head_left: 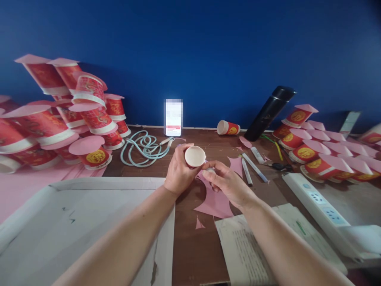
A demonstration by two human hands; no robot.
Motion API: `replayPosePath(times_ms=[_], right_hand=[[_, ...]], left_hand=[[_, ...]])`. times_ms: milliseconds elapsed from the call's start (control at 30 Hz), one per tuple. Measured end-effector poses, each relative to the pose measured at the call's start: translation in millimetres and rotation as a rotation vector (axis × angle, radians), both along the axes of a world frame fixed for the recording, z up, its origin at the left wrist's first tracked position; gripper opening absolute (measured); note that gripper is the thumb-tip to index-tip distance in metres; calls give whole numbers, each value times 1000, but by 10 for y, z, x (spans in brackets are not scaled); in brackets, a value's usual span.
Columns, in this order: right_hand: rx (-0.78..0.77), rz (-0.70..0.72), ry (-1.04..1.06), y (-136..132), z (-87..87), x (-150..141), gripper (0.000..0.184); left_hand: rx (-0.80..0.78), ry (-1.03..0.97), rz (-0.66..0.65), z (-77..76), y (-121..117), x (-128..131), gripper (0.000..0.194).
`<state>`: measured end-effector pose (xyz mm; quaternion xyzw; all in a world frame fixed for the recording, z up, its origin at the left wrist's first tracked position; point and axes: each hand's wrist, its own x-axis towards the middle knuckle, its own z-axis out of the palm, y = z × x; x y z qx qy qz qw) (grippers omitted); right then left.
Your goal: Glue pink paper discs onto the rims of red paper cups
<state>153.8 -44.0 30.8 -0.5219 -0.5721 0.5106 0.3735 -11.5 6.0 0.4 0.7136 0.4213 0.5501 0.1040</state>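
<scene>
My left hand (177,171) is wrapped round a small paper cup (195,156), tilted so its pale round base faces me. My right hand (226,183) is closed in a pinch just right of the cup, its fingertips touching the cup's rim area around a small whitish object I cannot make out. Under both hands a cut sheet of pink paper (214,200) lies on the brown table (187,246).
Stacked red cups with pink lids (89,115) fill the left, more lidded cups (315,151) the right. A coiled light-blue cord (143,147), phone (173,117), lying cup (228,128), black flask (269,113), markers (253,163), scissors (279,166), power strip (321,204), book (247,246) and white board (83,222) surround my hands.
</scene>
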Motion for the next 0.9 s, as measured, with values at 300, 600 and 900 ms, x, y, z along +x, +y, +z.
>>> replayPosePath(times_ms=[300, 600, 900], right_hand=[[56, -220, 106, 50, -20, 47, 46], [90, -188, 142, 38, -6, 15, 39], [70, -187, 161, 25, 28, 32, 47]], left_hand=[[37, 67, -7, 16, -38, 32, 64], [-75, 103, -124, -77, -33, 69, 76], [-210, -23, -173, 8, -58, 81, 55]])
